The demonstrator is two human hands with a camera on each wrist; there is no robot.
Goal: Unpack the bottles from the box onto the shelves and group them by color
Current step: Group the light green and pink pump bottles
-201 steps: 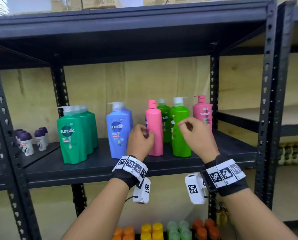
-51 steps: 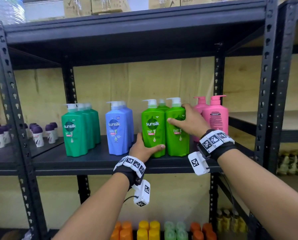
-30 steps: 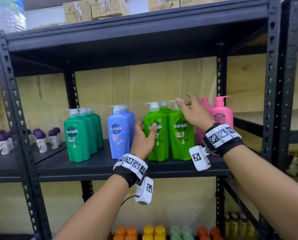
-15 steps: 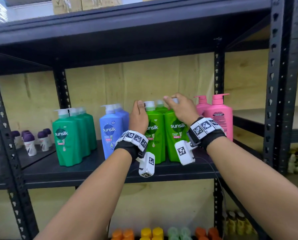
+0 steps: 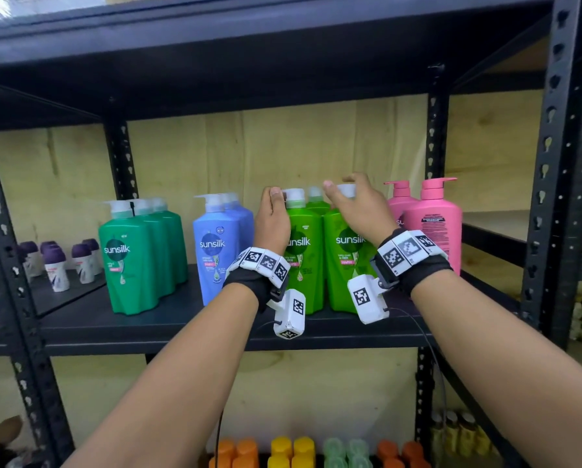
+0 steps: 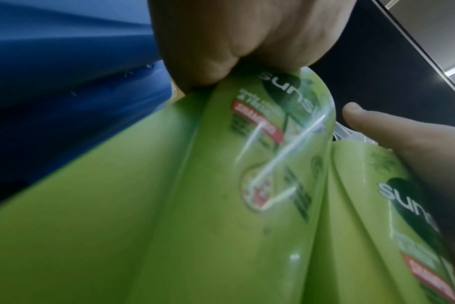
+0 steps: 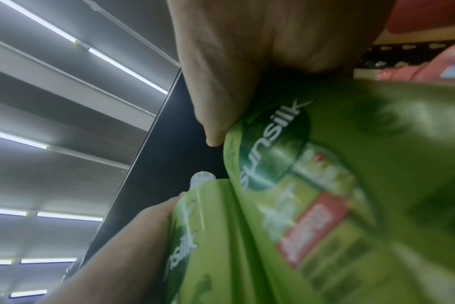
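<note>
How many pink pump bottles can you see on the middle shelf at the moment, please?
2: the front pink bottle stands at the row's right end, and the rear pink bottle sits just behind and left of it. More could be hidden behind them.

Glossy plastic lime-green bottles (image 5: 345, 265) with slick printed labels stand on a matt black metal shelf (image 5: 181, 319); the backing panel (image 5: 283, 153) behind looks like pale, smooth-sanded plywood with faint grain.
</note>
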